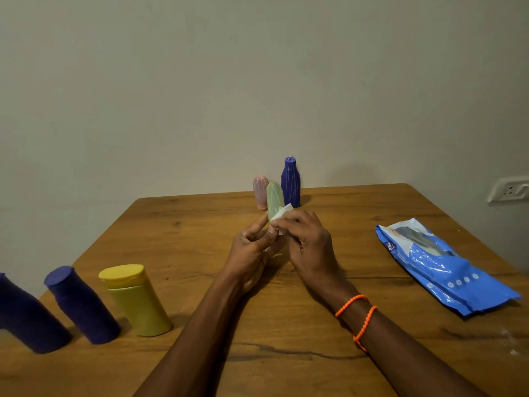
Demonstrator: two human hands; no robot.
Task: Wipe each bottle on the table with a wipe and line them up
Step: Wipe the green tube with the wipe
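Left hand (252,247) fingers gripping green bottle (274,200) base, right hand (307,239) fingers pinching wipe (282,212) against it

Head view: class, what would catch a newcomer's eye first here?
Mid-table, the left hand holds a pale green bottle while the right hand presses a white wipe against it. A yellow bottle stands at the near left, and a blue wipes pack lies at the right.
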